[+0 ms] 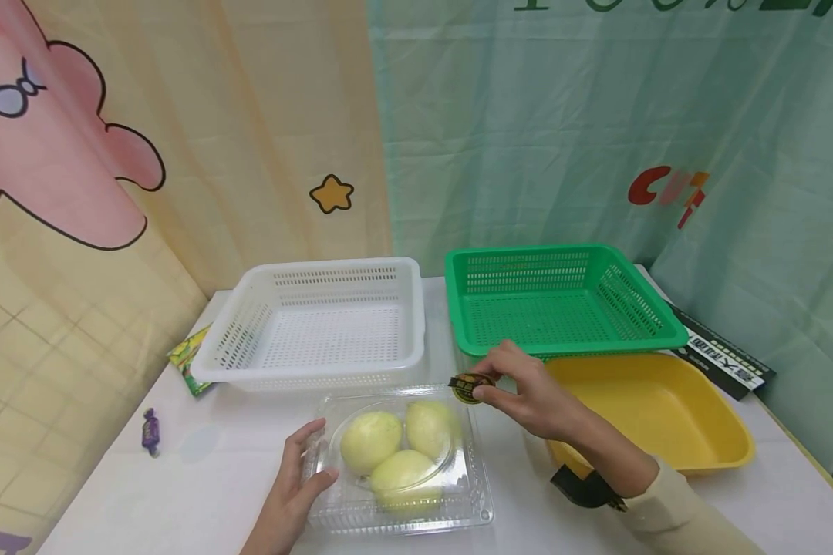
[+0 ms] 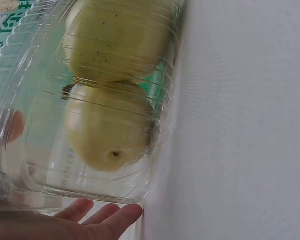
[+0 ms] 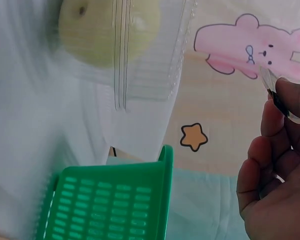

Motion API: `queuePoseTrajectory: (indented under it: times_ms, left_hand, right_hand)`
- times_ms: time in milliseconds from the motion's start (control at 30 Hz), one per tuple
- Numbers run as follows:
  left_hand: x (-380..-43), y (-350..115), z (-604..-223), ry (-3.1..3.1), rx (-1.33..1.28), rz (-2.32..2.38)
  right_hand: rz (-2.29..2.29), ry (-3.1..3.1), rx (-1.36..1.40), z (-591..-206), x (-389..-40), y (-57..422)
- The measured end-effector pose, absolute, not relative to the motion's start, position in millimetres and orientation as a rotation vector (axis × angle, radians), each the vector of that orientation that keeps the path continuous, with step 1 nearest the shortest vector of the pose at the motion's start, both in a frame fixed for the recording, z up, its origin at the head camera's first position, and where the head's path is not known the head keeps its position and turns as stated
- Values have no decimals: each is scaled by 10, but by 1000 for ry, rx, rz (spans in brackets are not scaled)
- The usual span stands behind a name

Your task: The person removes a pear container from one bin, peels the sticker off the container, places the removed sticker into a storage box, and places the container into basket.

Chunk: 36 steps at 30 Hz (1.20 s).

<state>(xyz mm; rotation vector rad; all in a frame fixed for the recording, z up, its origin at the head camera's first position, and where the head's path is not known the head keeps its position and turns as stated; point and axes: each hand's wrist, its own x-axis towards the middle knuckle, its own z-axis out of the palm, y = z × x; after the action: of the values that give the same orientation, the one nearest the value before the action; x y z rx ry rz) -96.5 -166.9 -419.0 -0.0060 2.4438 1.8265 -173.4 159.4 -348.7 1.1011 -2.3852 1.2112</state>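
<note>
A clear plastic clamshell box (image 1: 403, 509) lies on the white table and holds three yellow-green pears (image 1: 370, 441). My left hand (image 1: 298, 482) rests against the box's left side with its thumb on the rim; in the left wrist view the pears (image 2: 107, 132) show through the box wall (image 2: 35, 165). My right hand (image 1: 521, 389) hovers at the box's far right corner and pinches a small black and gold sticker (image 1: 469, 385) between thumb and fingers. In the right wrist view the sticker (image 3: 282, 107) shows only as a thin edge at the fingertips.
A white slotted basket (image 1: 319, 324) stands behind the box, a green basket (image 1: 555, 297) to its right, and a yellow tray (image 1: 655, 412) in front of the green one. A purple candy (image 1: 151, 432) and a green packet (image 1: 187, 358) lie at the left. A black carton (image 1: 725, 362) sits far right.
</note>
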Motion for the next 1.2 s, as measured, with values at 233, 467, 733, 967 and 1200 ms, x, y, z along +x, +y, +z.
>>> queuePoseTrajectory:
  times_ms: [233,467,733,967,1200]
  left_hand:
    - [-960,-1664,-4183,2428,-20,1824]
    - [-955,-1668,-4194,2450,35,1850]
    - [-956,-1671,-4193,2456,46,1843]
    - [-955,-1671,-4179,2437,42,1852]
    - [-954,-1666,-4190,2436,30,1855]
  right_hand:
    - [1152,-2300,1056,-3507,-1754,1851]
    - [1101,-2391,912,-3584,-1725,2125]
    - [1052,-2502,719,-3633,-1642,2391]
    - [1020,-2586,570,-3736,-1587,2604]
    - [949,-2695,420,-3810,-1574,2805]
